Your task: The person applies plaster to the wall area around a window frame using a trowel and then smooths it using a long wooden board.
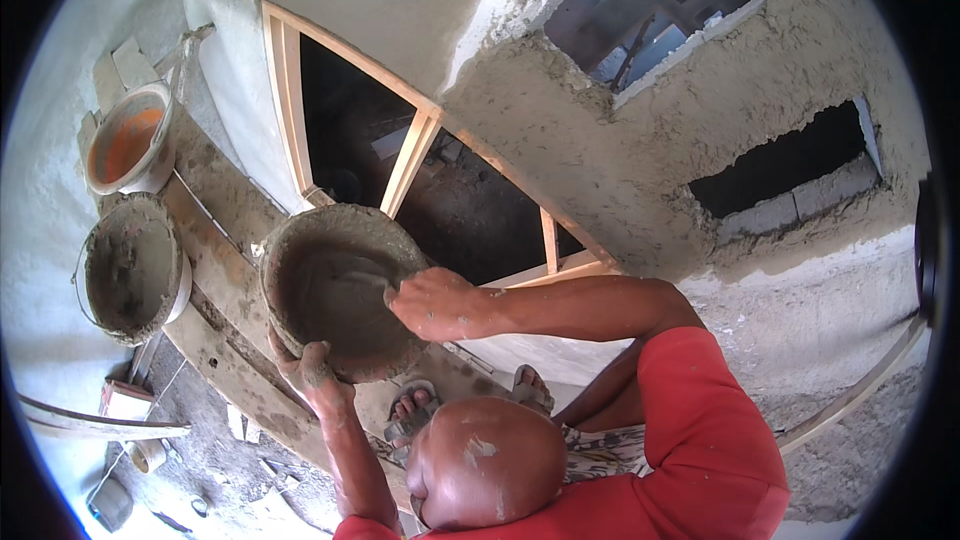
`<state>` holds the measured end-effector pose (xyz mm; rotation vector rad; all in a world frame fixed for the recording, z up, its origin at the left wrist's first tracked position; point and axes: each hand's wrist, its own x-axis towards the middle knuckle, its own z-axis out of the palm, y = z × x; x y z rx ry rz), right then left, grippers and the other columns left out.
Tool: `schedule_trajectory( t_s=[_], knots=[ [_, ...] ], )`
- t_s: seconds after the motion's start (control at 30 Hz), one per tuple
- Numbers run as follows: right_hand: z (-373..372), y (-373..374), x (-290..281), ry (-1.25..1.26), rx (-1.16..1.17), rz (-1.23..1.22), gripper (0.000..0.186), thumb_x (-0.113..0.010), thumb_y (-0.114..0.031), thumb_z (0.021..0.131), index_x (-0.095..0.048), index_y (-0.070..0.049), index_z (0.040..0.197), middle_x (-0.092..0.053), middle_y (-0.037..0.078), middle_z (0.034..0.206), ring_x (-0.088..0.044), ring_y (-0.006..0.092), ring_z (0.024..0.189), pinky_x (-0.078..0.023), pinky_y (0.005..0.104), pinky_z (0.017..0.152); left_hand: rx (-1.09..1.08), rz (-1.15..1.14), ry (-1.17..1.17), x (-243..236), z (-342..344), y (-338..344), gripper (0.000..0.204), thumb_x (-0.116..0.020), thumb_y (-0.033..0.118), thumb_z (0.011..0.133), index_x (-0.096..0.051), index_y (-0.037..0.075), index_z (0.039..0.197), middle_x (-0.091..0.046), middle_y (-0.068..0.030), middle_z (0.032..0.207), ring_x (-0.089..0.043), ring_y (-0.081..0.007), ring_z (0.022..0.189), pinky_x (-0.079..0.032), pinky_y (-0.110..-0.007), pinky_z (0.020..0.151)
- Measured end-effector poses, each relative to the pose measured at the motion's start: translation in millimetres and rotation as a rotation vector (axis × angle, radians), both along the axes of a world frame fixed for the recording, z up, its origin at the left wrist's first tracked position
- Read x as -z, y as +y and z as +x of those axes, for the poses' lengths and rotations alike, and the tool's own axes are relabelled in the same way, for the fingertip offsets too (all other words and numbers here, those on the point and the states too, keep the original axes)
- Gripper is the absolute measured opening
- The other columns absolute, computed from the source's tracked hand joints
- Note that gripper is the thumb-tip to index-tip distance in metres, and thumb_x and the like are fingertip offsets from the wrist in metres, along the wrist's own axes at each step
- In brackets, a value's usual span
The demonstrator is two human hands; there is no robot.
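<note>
Left hand (pixel 312 370) grips the rim of the mortar bucket (pixel 281 260) over the planks (pixel 238 362); right hand (pixel 437 304) curls at its mouth, can't tell around what. Probably scooping or stirring; next move calls for a steady rim.

Building site, rough wall (pixel 640 170), timber frame (pixel 410 162)
</note>
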<state>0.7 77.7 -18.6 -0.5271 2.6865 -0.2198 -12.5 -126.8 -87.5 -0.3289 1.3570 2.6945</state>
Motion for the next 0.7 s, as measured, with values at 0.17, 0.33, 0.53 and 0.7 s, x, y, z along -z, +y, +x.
schedule_trajectory(
  t_s=[0.17, 0.33, 0.53, 0.7],
  knots=[
    [-2.6, -12.6, -35.4, -0.236, -0.056, -0.119, 0.022, -0.061, -0.010, 0.085, -0.069, -0.002, 0.104, -0.068, 0.026, 0.078, -0.070, 0.0403, 0.073, -0.055, 0.0496, 0.064, -0.003, 0.038, -0.044, -6.7, 5.1, -0.7, 0.074, -0.053, 0.003, 0.067, -0.043, -0.004, 0.140, -0.059, -0.0153, 0.120, -0.060, -0.0249, 0.107, -0.050, -0.036, 0.098],
    [-22.4, 2.3, -56.7, -0.079, 0.164, -0.080, 0.021, -0.063, -0.010, 0.086, -0.067, -0.005, 0.106, -0.068, 0.024, 0.078, -0.069, 0.0415, 0.078, -0.055, 0.0489, 0.065, 0.003, 0.086, 0.025, -4.4, 3.4, -4.5, 0.074, -0.053, 0.001, 0.066, -0.044, -0.004, 0.139, -0.058, -0.0165, 0.125, -0.059, -0.0267, 0.113, -0.048, -0.037, 0.103],
    [-2.6, -0.5, 2.0, 0.090, 0.012, 0.108, 0.017, -0.059, -0.007, 0.081, -0.065, 0.003, 0.094, -0.069, 0.018, 0.073, -0.072, 0.0338, 0.070, -0.056, 0.0424, 0.060, -0.027, 0.070, -0.024, -10.7, 4.9, 3.4, 0.070, -0.054, 0.002, 0.069, -0.042, -0.006, 0.138, -0.058, -0.0158, 0.121, -0.060, -0.0231, 0.105, -0.049, -0.034, 0.097],
    [10.9, -8.9, -9.2, -0.113, -0.076, -0.105, 0.016, -0.062, -0.010, 0.080, -0.067, 0.001, 0.090, -0.068, 0.020, 0.072, -0.070, 0.0383, 0.070, -0.055, 0.0479, 0.062, -0.051, 0.074, -0.039, -4.5, 8.4, 5.9, 0.072, -0.053, 0.000, 0.066, -0.043, -0.005, 0.137, -0.058, -0.0155, 0.120, -0.060, -0.0239, 0.106, -0.050, -0.034, 0.096]
  ],
)
